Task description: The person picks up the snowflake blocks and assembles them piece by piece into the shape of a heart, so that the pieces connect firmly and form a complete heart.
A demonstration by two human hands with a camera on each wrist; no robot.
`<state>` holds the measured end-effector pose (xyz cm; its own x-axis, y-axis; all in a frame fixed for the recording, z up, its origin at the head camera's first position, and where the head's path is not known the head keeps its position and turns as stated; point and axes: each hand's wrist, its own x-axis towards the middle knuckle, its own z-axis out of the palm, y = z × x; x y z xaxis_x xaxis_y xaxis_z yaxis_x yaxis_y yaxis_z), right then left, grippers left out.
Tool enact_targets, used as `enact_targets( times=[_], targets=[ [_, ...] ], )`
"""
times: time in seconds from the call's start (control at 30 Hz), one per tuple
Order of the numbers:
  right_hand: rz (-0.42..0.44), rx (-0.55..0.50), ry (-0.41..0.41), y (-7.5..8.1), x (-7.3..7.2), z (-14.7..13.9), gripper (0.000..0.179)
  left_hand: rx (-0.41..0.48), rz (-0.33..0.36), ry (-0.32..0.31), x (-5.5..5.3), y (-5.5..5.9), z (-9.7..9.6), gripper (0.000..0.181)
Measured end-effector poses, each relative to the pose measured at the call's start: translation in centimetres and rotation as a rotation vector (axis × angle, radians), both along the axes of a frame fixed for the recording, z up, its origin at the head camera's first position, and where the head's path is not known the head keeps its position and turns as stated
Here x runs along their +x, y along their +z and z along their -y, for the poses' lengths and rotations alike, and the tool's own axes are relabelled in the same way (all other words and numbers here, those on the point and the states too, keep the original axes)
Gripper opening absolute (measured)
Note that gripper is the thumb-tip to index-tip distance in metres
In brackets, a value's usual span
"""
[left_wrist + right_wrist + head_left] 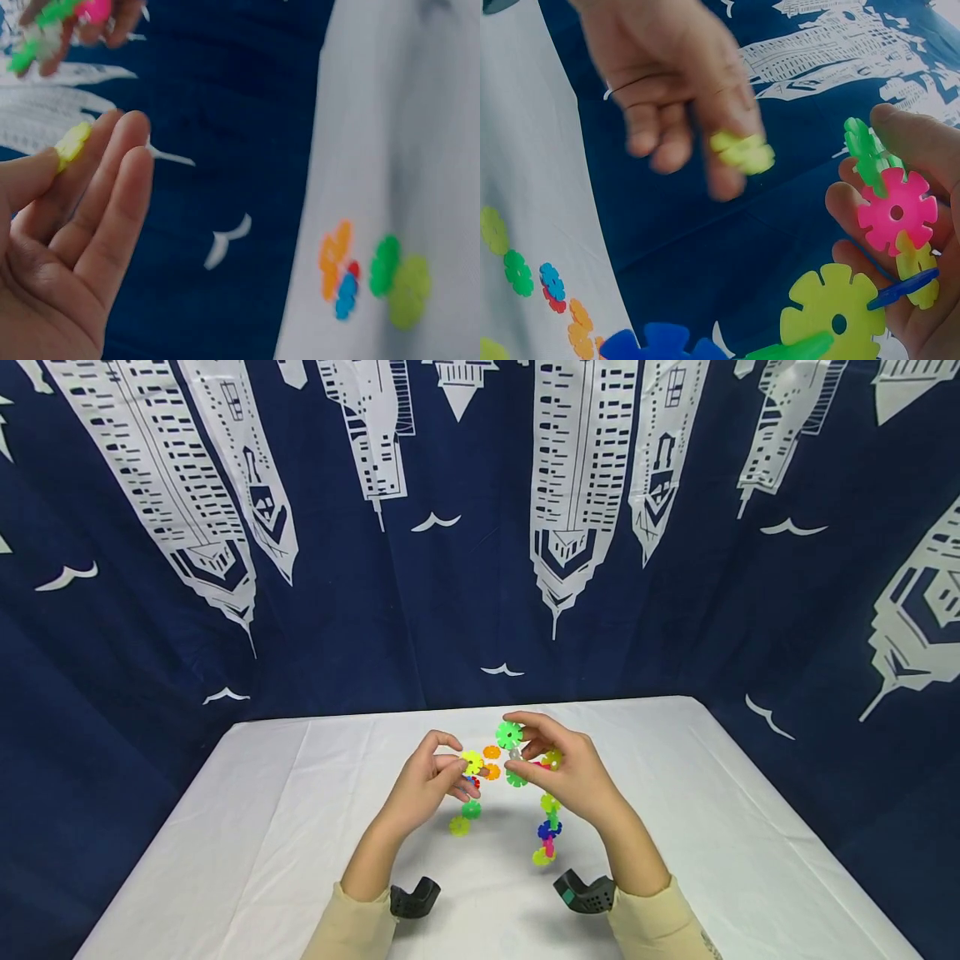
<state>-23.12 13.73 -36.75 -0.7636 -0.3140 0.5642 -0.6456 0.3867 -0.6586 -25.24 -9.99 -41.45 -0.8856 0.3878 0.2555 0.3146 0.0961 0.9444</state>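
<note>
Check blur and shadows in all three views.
Right wrist: left hand and its yellow disc blurred, pink disc crisper; left wrist: right hand soft at top left; head: faint, diffuse shadows on the white tablecloth, no strong glare.

Behind the bare fingers (pixel 124 195) I see tan sleeves (pixel 351 927), the right bearing a dark mark (pixel 710 945), and two chunky black angled wrist units (pixel 415 899), the right one showing a green patch (pixel 567 896)

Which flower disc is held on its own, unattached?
The yellow disc pinched in the left hand; the right hand holds a joined chain, others lie on the table.
</note>
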Motion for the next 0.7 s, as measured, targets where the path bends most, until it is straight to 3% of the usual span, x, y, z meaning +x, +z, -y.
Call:
enact_targets(
  times=[0.17, 0.37, 0.6, 0.7],
  targets=[
    [-0.031, -0.003, -0.014, -0.1, 0.0, 0.1, 0.053, 0.084, -0.115, 0.076, 1.6, 1.6, -1.0, 0.021],
    [-0.085, -0.002, -0.035, -0.1, 0.1, 0.2, 0.049, 0.169, -0.227, 0.123, 2.9, 2.6, -2.3, 0.018],
    [-0.149, -0.001, -0.041, 0.1, 0.2, 0.5, 0.042, 0.077, -0.483, 0.296, 3.4, 2.7, -3.1, 0.014],
    [-0.167, 0.006, -0.034, 0.0, 0.3, 0.6, 0.04, 0.06, -0.568, 0.327, 3.3, 2.5, -3.3, 0.013]
  ],
)
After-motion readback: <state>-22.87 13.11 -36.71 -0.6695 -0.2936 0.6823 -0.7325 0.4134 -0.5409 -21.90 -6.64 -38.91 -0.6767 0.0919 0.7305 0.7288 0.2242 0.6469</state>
